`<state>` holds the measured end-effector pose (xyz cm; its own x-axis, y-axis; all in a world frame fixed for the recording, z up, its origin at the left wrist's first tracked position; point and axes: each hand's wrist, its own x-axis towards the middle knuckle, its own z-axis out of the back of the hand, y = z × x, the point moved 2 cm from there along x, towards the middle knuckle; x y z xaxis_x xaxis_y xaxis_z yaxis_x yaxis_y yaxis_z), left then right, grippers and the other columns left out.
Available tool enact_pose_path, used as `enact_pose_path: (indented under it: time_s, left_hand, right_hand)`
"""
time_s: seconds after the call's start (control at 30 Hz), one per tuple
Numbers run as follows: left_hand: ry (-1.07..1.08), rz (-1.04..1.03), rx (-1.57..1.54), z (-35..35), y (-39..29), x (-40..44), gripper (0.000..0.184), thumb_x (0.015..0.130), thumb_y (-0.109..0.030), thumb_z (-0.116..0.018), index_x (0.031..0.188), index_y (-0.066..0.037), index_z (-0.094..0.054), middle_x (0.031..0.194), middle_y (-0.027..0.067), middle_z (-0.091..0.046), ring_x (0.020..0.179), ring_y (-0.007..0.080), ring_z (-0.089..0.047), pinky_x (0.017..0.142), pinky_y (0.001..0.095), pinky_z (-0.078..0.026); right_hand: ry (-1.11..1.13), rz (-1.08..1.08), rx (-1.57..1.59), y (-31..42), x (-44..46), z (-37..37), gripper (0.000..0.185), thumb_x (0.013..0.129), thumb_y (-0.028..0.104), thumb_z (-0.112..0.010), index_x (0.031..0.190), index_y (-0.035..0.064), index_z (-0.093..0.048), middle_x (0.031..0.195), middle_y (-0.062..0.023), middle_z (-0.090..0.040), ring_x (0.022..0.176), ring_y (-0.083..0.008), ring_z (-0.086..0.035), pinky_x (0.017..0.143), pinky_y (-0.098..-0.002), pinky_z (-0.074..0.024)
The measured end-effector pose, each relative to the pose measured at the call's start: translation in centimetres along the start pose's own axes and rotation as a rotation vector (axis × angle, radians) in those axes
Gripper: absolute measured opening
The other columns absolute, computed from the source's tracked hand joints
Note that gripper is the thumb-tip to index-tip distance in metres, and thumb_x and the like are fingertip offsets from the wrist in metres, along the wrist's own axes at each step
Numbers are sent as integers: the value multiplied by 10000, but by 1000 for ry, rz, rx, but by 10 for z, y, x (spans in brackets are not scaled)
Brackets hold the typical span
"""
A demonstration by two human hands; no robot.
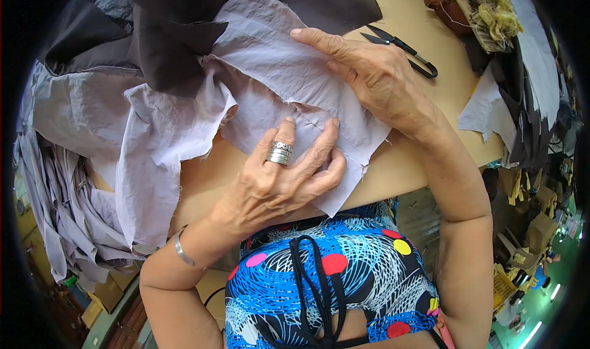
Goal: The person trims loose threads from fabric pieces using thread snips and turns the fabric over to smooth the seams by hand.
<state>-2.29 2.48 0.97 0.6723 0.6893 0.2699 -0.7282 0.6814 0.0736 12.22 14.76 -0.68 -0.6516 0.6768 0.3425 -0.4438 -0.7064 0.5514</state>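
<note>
Pale lilac-grey fabric (264, 38) with frayed edges and a seam lies on the tan table (212, 180). My left hand (286, 170), with silver rings, rests on the lower part of this fabric, its fingers spread below the seam. On the fabric's right side lies my right hand (375, 72), index finger stretched out to the left and thumb apart beneath it; its other fingers are partly hidden. Black thread snips (402, 47) lie on the table just beyond my right hand. Dark fabric (166, 35) overlaps the pale cloth at the upper left.
More pale fabric (153, 146) spreads over the left side and hangs off the table edge. At the upper right sit a brown object (448, 11) and tangled yellowish threads (491, 17). Pale and dark cloth pieces (534, 72) hang at the right edge.
</note>
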Motion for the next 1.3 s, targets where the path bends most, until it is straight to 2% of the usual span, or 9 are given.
enact_pose_path:
  time_s: [0.07, 0.17, 0.4, 0.5, 0.8, 0.9, 1.0, 1.2, 1.3]
  left_hand:
    - [-16, -11, 13, -1, -1, -1, 225, 782, -175, -556, 1000, -117, -553, 1181, 99, -591, 937, 274, -578, 782, 303, -513]
    - [-1, 135, -89, -5, 4, -4, 216, 783, -167, -561, 993, -113, -555, 1180, 121, -596, 933, 285, -583, 774, 309, -518]
    - [-140, 63, -17, -13, 0, -13, 195, 780, -168, -568, 964, -105, -574, 1155, 125, -613, 940, 290, -597, 789, 309, -522]
    - [0, 65, -60, -1, 2, -11, 269, 735, -121, -599, 1004, -101, -594, 1184, 97, -594, 1007, 293, -594, 828, 333, -526]
    - [-15, 127, -93, -12, -4, -1, 440, 750, -206, -546, 1169, -76, -580, 1103, 72, -522, 1005, 229, -528, 844, 363, -443]
    - [66, 211, -95, -4, -11, 6, 439, 717, -200, -646, 1152, -155, -618, 1115, 37, -552, 999, 203, -540, 850, 359, -446]
    - [56, 181, -134, 2, -13, 8, 446, 719, -180, -631, 1165, -171, -615, 1104, 47, -552, 978, 202, -536, 843, 354, -445]
    - [-84, 118, -168, 1, 10, -8, 384, 703, -109, -590, 1081, -47, -610, 1077, 102, -550, 988, 251, -574, 784, 339, -510]
    - [-89, 140, -159, -1, 21, -17, 353, 692, -93, -579, 1034, -6, -601, 1064, 102, -546, 985, 244, -581, 786, 322, -515]
  right_hand:
    - [-20, 17, 5, -1, 0, -2, 524, 800, -20, -606, 1275, 195, -555, 908, -142, -666, 702, -272, -627, 648, -365, -519]
    - [-20, 20, -1, -1, -1, -2, 519, 799, -18, -607, 1271, 192, -558, 931, -142, -668, 720, -272, -633, 660, -361, -526]
    - [19, -29, 28, -1, -1, -1, 505, 798, -14, -610, 1262, 180, -565, 991, -135, -671, 793, -267, -646, 693, -352, -535]
    - [-98, 107, -21, -5, -3, -6, 459, 802, 23, -511, 1234, 164, -572, 764, -131, -628, 708, -294, -622, 637, -396, -500]
    - [-94, 108, -18, -5, -2, -7, 456, 806, 29, -508, 1236, 167, -571, 782, -126, -637, 712, -292, -624, 639, -395, -500]
    - [-100, 106, -7, -5, -2, -8, 459, 802, 35, -514, 1236, 173, -572, 770, -120, -635, 710, -287, -623, 634, -392, -498]
    - [1, 24, 7, -2, -1, -2, 464, 811, 0, -601, 1250, 150, -573, 1054, -123, -665, 885, -279, -648, 739, -347, -530]
    - [21, -13, 13, 2, 4, 7, 540, 805, 8, -609, 1313, 159, -505, 1066, -132, -660, 875, -305, -646, 762, -356, -520]
    - [270, -333, -48, 21, 21, 20, 586, 803, 18, -613, 1344, 186, -465, 1114, -135, -636, 853, -320, -644, 744, -369, -517]
